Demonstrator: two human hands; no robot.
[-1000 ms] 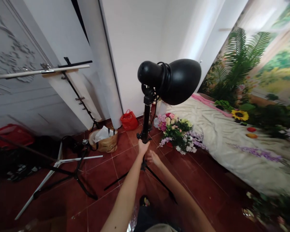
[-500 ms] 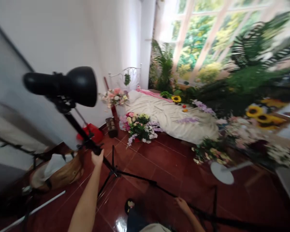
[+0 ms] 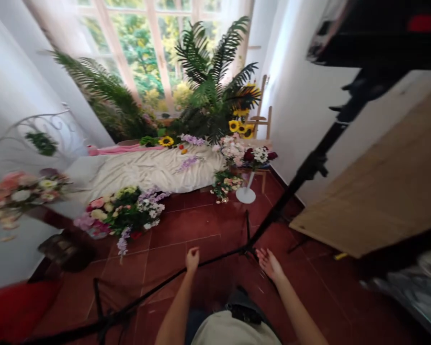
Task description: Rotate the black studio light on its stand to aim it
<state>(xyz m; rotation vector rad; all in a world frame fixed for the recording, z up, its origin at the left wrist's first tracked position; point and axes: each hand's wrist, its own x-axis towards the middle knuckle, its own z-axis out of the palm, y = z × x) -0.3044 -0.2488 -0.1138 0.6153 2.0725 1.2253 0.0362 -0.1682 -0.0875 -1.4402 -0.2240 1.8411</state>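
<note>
Here's the left hand [image 3: 192, 259], fingers bunched together, hovering right at a black tripod leg [image 3: 147, 290], and from this angle I cannot tell whether it has hold of it! The right hand [image 3: 269, 264] is spreading wide open, gripping nothing, just beside the hub of the light stand [image 3: 309, 165]. That stand is standing on the floor between the hands and the wooden board [image 3: 380, 177], its pole climbing toward the upper right into a dark blurred shape [image 3: 380, 38].

Moving out, the red floor tiles [image 3: 187, 220] are stretching ahead to a big bouquet [image 3: 124, 215] of roses and purple blooms lying on the left. Behind it, a cream bedsheet [image 3: 154, 167] is spreading across a bed with a white metal headboard [image 3: 46, 134]. Over on the right, a white round-based flower stand [image 3: 245, 195] is holding up pale and dark red blooms, with sunflowers [image 3: 240, 127] and palm fronds [image 3: 208, 81] rising in front of a bright window [image 3: 140, 48].
</note>
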